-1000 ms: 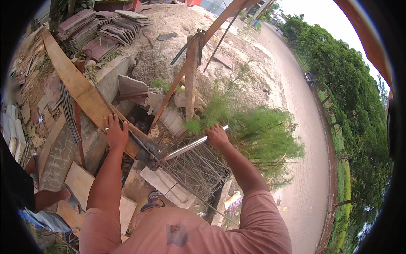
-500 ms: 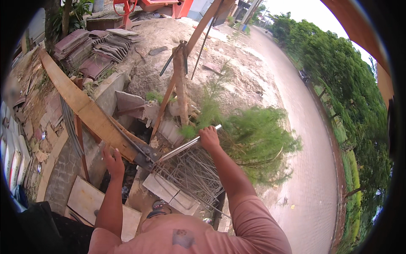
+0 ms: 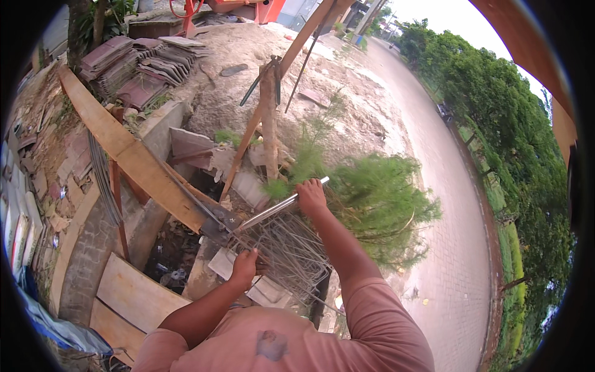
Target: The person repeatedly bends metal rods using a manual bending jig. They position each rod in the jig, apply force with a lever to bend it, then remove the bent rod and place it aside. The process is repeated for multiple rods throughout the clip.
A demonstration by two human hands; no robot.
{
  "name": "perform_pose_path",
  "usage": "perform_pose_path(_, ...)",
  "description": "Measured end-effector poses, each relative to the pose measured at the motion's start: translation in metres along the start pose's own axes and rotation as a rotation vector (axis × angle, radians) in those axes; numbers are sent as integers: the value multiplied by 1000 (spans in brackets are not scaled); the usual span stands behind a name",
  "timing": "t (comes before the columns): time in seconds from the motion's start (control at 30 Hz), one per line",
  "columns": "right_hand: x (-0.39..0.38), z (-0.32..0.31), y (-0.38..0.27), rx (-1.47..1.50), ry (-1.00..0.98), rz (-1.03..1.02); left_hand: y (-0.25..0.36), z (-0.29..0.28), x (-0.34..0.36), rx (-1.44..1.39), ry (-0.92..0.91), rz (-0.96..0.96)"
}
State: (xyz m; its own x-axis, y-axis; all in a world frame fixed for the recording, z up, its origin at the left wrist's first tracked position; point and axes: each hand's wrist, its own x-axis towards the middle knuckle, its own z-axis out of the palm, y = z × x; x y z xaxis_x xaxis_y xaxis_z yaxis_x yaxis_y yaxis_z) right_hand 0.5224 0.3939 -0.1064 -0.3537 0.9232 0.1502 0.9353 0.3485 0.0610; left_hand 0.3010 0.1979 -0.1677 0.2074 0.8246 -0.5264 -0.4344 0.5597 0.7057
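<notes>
My right hand (image 3: 312, 195) is wrapped round the upper end of a shiny metal pipe (image 3: 273, 212). The pipe slants down left to a dark metal plate (image 3: 217, 228) at the near end of a long wooden plank (image 3: 136, 161). Just below that plate is my left hand (image 3: 246, 266), thumb up and fingers curled round a thin steel rod (image 3: 322, 302) that runs off to the lower right; the fingertips are partly hidden. A heap of bent steel rods (image 3: 294, 245) lies between my hands and under the pipe.
Green feathery branches (image 3: 384, 198) spread right of my right hand. An upright wooden post (image 3: 268, 124) with long-handled cutters (image 3: 277, 80) stands ahead. Roof tiles (image 3: 118, 68) are stacked far left. An open ditch (image 3: 170, 248) and boards (image 3: 136, 291) lie near left; a paved road (image 3: 446, 217) runs right.
My left hand has moved right and toward me, from open beside the plank to closed at the rod. My right hand stays on the pipe, shifted slightly.
</notes>
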Motion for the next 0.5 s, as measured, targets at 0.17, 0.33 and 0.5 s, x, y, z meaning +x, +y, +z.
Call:
perform_pose_path(0.17, 9, -1, 6, -54, -51, -34, 1, 5, -1, 35, 23, 57)
perform_pose_path(0.33, 28, -1, 1, -176, -91, -113, 4, 2, -8, 194, 65, 115)
perform_pose_path(0.5, 12, 19, 21, -134, -3, -103, 1, 4, -8, 140, 12, 79)
